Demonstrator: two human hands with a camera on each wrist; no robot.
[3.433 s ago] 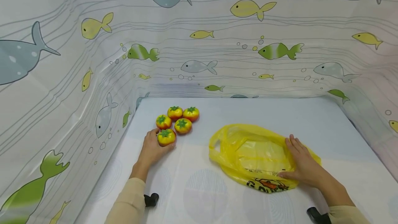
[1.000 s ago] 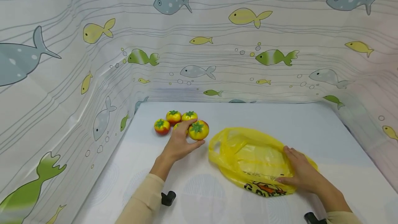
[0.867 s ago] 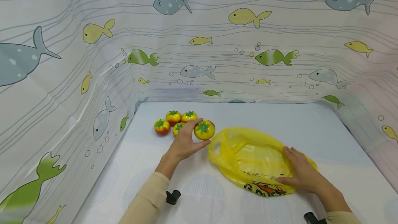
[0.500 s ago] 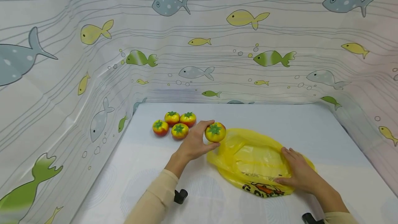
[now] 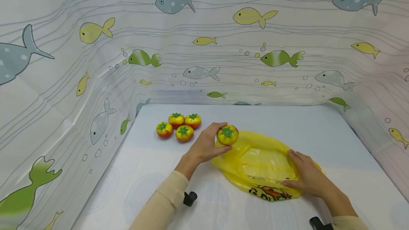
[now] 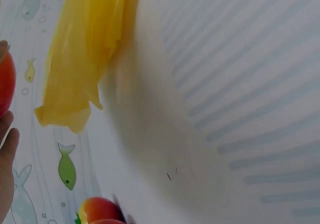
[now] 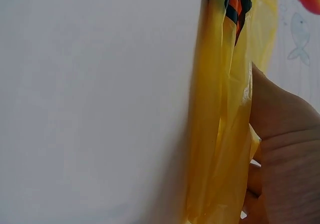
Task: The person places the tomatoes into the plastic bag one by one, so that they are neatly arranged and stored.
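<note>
In the head view my left hand [image 5: 206,144] holds a yellow-red tomato [image 5: 228,135] with a green star-shaped top, thumb under it and fingers round its far side. The tomato overlaps the left end of a yellow plastic bag [image 5: 265,162] lying flattened on the table. My right hand [image 5: 308,175] rests on the bag's right end, fingers and thumb spread and fairly straight. In the right wrist view the thumb [image 7: 280,108] lies against the bag's folds; the other fingers are partly hidden. The left wrist view shows only the held tomato's red side [image 6: 6,81] at its edge.
Several similar tomatoes [image 5: 184,133] sit grouped at the back left of the white table [image 5: 153,173]. Fish-patterned cloth walls [image 5: 204,52] rise at the back and both sides. A black device [image 5: 190,198] is strapped at the left wrist, another [image 5: 319,223] at the right.
My left hand has taken the nearest tomato from the group and carried it right, to over the bag's left end. The right hand has stayed on the bag.
</note>
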